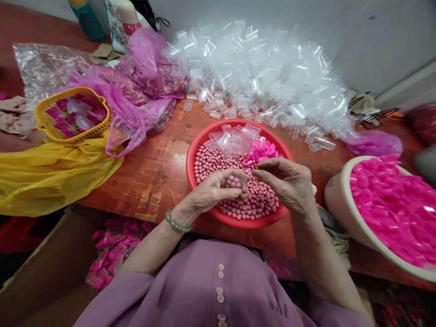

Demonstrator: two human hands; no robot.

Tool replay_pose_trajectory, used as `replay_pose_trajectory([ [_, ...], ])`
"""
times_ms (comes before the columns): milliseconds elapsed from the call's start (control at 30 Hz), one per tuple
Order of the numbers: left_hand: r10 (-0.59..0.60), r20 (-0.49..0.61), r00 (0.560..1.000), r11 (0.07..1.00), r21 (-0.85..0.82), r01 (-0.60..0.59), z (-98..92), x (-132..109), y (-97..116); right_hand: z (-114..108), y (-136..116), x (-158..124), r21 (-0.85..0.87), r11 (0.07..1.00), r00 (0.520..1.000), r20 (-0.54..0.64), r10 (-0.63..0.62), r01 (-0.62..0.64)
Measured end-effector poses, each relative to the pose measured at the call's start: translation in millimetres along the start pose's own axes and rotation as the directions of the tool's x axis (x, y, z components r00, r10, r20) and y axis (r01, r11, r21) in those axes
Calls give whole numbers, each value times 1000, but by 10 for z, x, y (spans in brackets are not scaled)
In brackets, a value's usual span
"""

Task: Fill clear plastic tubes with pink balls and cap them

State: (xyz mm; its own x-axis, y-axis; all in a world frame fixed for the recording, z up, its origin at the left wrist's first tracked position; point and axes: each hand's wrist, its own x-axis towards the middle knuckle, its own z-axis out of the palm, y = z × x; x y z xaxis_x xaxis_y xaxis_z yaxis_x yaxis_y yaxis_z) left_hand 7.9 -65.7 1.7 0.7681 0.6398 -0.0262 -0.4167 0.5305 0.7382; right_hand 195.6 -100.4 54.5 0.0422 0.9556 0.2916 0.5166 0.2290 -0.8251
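Note:
My left hand [220,187] is closed around a small clear plastic case [241,176] with several pink beads in it, held above a red basin [191,170]. My right hand [289,179] hovers over the basin's right side, thumb and forefinger slightly apart; nothing shows between them. Round pink beads [254,206] fill most of the basin. On the beads at the back lie more clear cases [235,140] and, to their right, a small heap of bright pink plastic pieces [264,150].
A large pile of clear cases [259,68] covers the table's back. At right stands a white bucket [344,200] of bright pink plastic parts [395,209]. To the left are a yellow basket [54,129], pink bags [136,113] and a yellow bag [57,177]. Below left, a cardboard box [51,268] holds pink packs.

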Motion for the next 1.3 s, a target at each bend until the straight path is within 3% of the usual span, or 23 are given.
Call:
replay_pose_trajectory([
  [167,19,-28,999,998,68,-17,-29,-6,-26,288,-66,38,-26,974,974,-23,-224,223],
  [300,-45,14,999,990,134,43,-18,-19,-2,294,-16,-67,-41,958,957,-52,-287,285],
  [500,-56,-32,998,991,116,60,-1,-15,18,327,-4,-219,-128,882,879,-96,-466,454],
  [600,-60,-77,995,989,131,70,3,-7,16,296,9,-223,-123,892,895,-49,-443,435],
  [700,-51,-156,986,980,182,79,14,-17,16,122,91,-199,-113,918,925,24,-380,380],
  [867,51,-242,969,979,203,-1,16,5,20,-313,467,-20,-456,883,980,-95,-177,115],
  [967,44,-209,977,979,202,-1,10,17,26,-409,629,117,-621,784,998,-54,-13,-24],
  [1133,-14,-208,978,979,196,55,9,5,44,-227,675,283,-771,636,987,132,94,43],
  [1300,-37,-182,983,981,181,70,-3,7,37,-157,721,331,-816,568,983,172,65,105],
])
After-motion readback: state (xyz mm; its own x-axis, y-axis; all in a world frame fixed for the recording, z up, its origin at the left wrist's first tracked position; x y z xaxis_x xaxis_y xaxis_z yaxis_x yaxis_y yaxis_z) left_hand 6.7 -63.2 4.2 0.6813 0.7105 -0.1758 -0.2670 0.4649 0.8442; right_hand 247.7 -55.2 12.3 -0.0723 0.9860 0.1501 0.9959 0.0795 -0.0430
